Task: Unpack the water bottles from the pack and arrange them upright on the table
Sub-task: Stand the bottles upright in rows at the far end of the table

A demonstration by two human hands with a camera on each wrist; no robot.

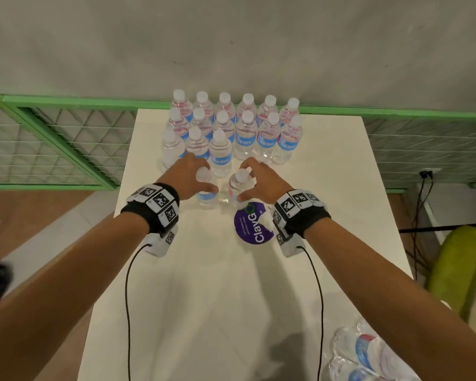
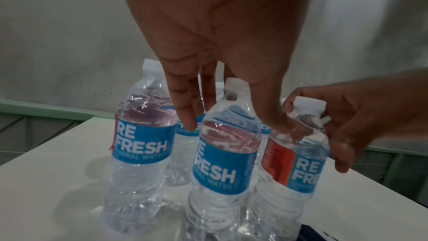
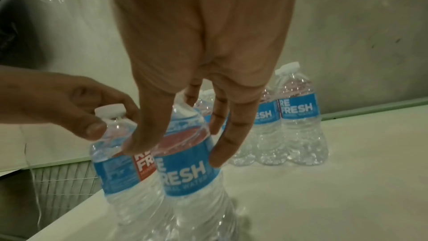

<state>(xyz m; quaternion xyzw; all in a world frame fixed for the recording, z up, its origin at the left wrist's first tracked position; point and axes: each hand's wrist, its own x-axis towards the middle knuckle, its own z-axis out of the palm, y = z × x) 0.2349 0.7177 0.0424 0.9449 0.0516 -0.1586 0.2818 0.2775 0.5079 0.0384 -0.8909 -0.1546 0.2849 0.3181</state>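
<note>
Table-edge wrapper (image 1: 368, 353) cut off, blurred

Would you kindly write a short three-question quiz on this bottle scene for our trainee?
1. True or false: the left hand and the right hand each grip a bottle.
2. Multiple choice: the empty plastic wrap lies (A) at the table's near right corner, (B) behind the bottles, (C) under the left hand.
3. Fill in: the left-hand bottle and the right-hand bottle stand ____ the standing group of bottles, on the person's side.

Key: 1 true; 2 A; 3 in front of.
</note>
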